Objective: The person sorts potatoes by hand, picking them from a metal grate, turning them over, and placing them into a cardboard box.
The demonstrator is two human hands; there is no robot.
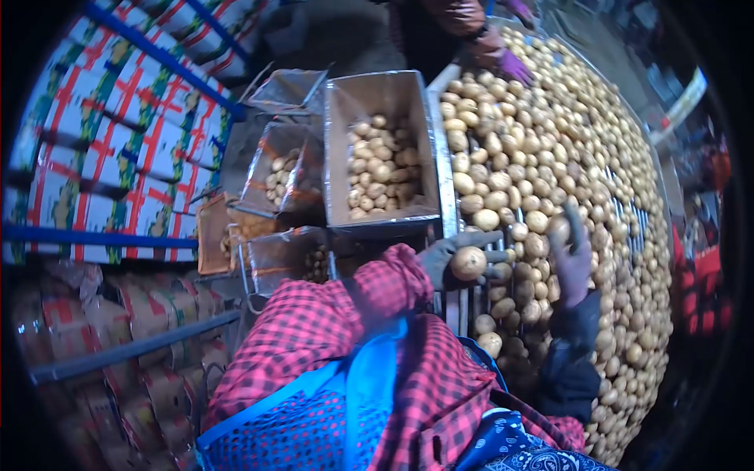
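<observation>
Left hand (pixel 454 259): grey glove, red-and-black checked sleeve; fingers closed around one potato (pixel 469 263), held just over the near left edge of the sorting bed (pixel 449 196).

Right hand (pixel 572 255): dark glove, dark sleeve; raised over the near part of the bed, fingers curled about a second potato (pixel 559 229) at the fingertips, thumb side turned up.

Sorting bed: long roller surface running from the near edge to the far end, covered edge to edge with loose potatoes (pixel 542 149); bare rollers visible only near the left edge below the held potato and in a short strip toward the right edge.

Large box (pixel 381 94): open cardboard, set against the bed's left edge near its far half; partly filled with smaller potatoes lying toward its near end.

Smaller boxes (pixel 283 169): several, lined with clear film, standing left of the large box; some with a few potatoes inside, contents of the nearest too dark to tell.

Co-worker's hand (pixel 514 67): purple glove, resting on the potatoes at the bed's far left corner.

Stacked cartons (pixel 118 125): printed red, green and white, behind blue rails, well left of the boxes.

Filled sacks (pixel 118 314): piled below the cartons.
</observation>
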